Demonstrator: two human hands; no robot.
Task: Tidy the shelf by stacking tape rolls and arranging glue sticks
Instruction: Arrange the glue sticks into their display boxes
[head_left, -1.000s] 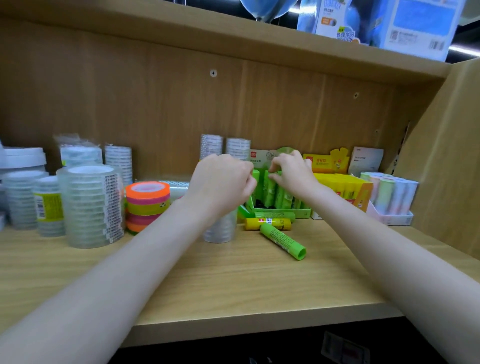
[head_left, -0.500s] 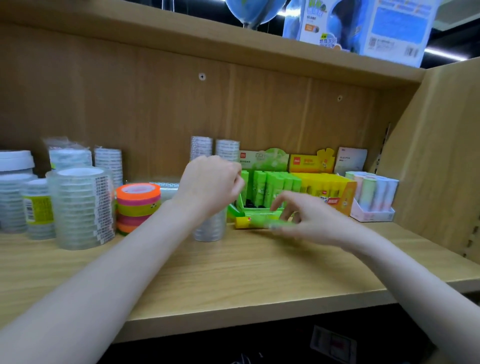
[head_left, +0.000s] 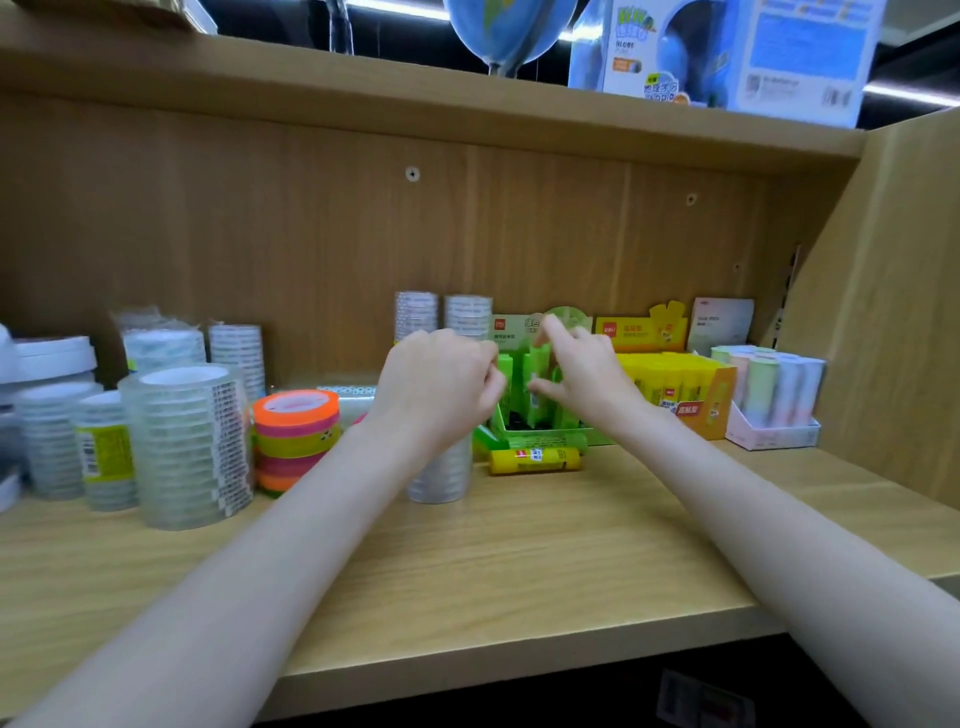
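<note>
A green display box (head_left: 545, 432) of upright green glue sticks (head_left: 537, 364) stands at the back of the wooden shelf (head_left: 519, 571). My right hand (head_left: 587, 379) reaches into it and pinches one green stick between thumb and fingers, with the index finger raised. My left hand (head_left: 441, 384) is curled at the box's left side, against the leftmost sticks; nothing shows inside it. A yellow glue stick (head_left: 535, 460) and a green one (head_left: 543, 442) lie flat in front of the box. A small clear tape stack (head_left: 441, 478) sits under my left wrist.
Left of my arm stand a tall clear tape stack (head_left: 187, 447), smaller clear stacks (head_left: 52, 436) and a coloured tape stack (head_left: 296, 436). Right of the green box are a yellow glue-stick box (head_left: 691, 395) and a pastel stick box (head_left: 769, 395). The shelf's side wall (head_left: 893, 312) closes the right.
My right hand dropped to the green stick lying on the shelf, picked it up and rose back to the green box. That stick has left the shelf. My left hand stayed put.
</note>
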